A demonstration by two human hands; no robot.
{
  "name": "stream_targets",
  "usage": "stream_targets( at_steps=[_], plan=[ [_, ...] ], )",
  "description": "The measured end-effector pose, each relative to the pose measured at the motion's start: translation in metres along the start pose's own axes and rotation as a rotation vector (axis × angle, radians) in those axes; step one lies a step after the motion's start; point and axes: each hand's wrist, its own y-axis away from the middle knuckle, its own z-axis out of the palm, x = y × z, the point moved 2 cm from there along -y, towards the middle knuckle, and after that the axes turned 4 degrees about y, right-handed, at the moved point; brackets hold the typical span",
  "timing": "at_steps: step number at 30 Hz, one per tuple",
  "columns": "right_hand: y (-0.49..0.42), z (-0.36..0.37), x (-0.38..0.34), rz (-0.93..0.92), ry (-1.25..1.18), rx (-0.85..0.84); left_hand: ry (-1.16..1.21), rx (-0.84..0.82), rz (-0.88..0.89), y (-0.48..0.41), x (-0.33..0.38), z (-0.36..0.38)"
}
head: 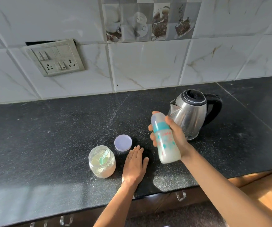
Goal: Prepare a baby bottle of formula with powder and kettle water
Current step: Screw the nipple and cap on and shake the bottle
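My right hand (pixel 176 136) grips a capped baby bottle (pixel 165 141) with a teal collar and milky white liquid inside, held in the air above the black counter (pixel 50 136), tilted slightly. My left hand (pixel 135 164) rests flat on the counter with its fingers straight, holding nothing. Left of it stands an open jar of formula powder (pixel 102 162) with a green scoop (pixel 103 157) in it. The jar's lilac lid (pixel 123 143) lies just beyond my left fingertips. A steel kettle (pixel 191 113) with a black handle and closed lid stands behind the bottle.
A tiled wall with a switch and socket plate (pixel 56 57) runs behind the counter. The counter's front edge lies near my forearms, with drawer handles (pixel 181 195) below it.
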Motion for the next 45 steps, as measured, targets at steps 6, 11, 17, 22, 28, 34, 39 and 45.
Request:
stream_targets(
  at_steps=[6,11,17,22,28,34,39,45],
  plan=[
    [-0.002,0.001,-0.011,-0.019,-0.210,0.110,0.005,0.003,-0.008,0.000,0.000,0.000],
    [-0.002,0.008,-0.010,-0.059,-0.011,0.043,0.003,-0.002,-0.012,0.000,0.000,0.000],
    [-0.001,-0.005,0.002,0.010,-0.116,0.088,0.004,0.005,-0.006,0.001,0.002,-0.002],
    [0.002,-0.010,0.005,-0.039,-0.303,0.124,0.009,-0.002,-0.010,0.001,0.002,-0.003],
    [0.003,-0.006,-0.002,-0.055,-0.038,-0.048,0.006,0.007,-0.007,0.000,0.002,-0.003],
    [0.004,-0.006,-0.005,-0.026,-0.255,-0.079,0.013,0.010,-0.009,0.001,0.003,-0.003],
    [0.001,-0.010,-0.017,-0.073,-0.378,0.005,0.011,0.008,-0.023,0.000,0.001,-0.001],
    [0.000,-0.010,-0.011,-0.047,-0.095,-0.076,0.008,0.012,-0.024,0.000,0.002,-0.002]
  ],
)
